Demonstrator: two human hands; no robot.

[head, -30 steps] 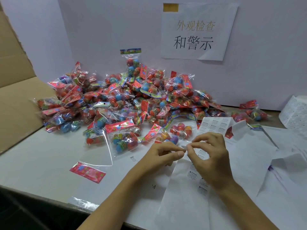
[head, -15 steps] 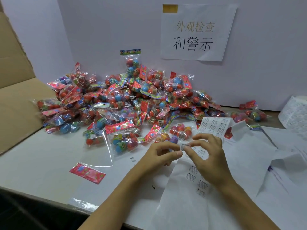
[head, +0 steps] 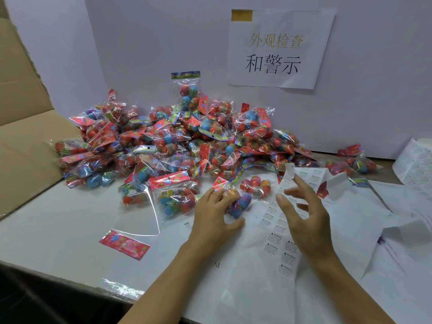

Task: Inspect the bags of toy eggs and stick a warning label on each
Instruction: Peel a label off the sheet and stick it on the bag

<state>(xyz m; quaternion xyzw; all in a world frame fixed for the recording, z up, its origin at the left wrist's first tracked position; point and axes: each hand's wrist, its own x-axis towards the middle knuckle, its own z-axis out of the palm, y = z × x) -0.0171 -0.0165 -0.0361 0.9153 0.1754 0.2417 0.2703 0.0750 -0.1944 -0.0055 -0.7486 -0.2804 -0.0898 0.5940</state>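
your left hand (head: 214, 218) rests on a small bag of toy eggs (head: 240, 202) near the middle of the white table (head: 58, 220). your fingers are spread and bent a little over the bag, and they touch it, but they are not closed around it. inside the bag you can see an orange egg and a purple egg.

your right hand (head: 304, 213) is lifted just right of that bag, over the sheet of labels (head: 280, 244). its fingers are loose and apart. a small white label (head: 289, 170) sticks to the tip of one raised finger. it looks blurry, so you can't read it.

the sheet of labels lies flat under your right hand, with rows of little warning stickers on it. more white paper (head: 397, 218) lies crumpled to the right.

just past your hands is a big pile of bags (head: 177, 139), full of red, blue and purple eggs. it goes all the way back to the white wall. one bag (head: 174, 196) lies near your left hand, on its left side. a flat red card (head: 124, 244) in clear wrap lies alone, nearer to you on the left.

a paper sign (head: 278, 46) hangs on the far wall. a brown cardboard box (head: 21, 127) stands at the far left.
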